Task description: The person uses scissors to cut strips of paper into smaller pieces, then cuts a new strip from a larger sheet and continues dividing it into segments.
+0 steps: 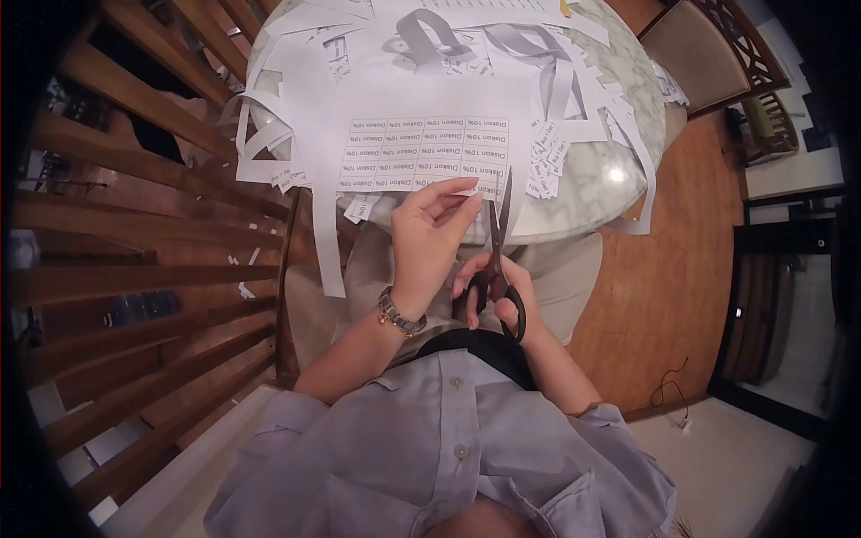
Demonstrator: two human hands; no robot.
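My left hand (429, 238) pinches the lower edge of a white sheet (426, 154) printed with a grid of "Diskon 10%" labels. Black-handled scissors (496, 242) are in my right hand (502, 296), with fingers and thumb through the handles. The blades point away from me and stand slightly apart at the lower right of the printed grid, close to my left fingertips. Small cut labels (543, 161) lie to the right of the sheet. Curled paper strips (430, 38) lie beyond it.
A round marble table (601, 184) carries many paper scraps. One long paper strip (326, 242) hangs over its near left edge. Wooden slats (152, 215) stand at the left. At the upper right is a chair (700, 54); a thin cable (668, 386) lies on the floor.
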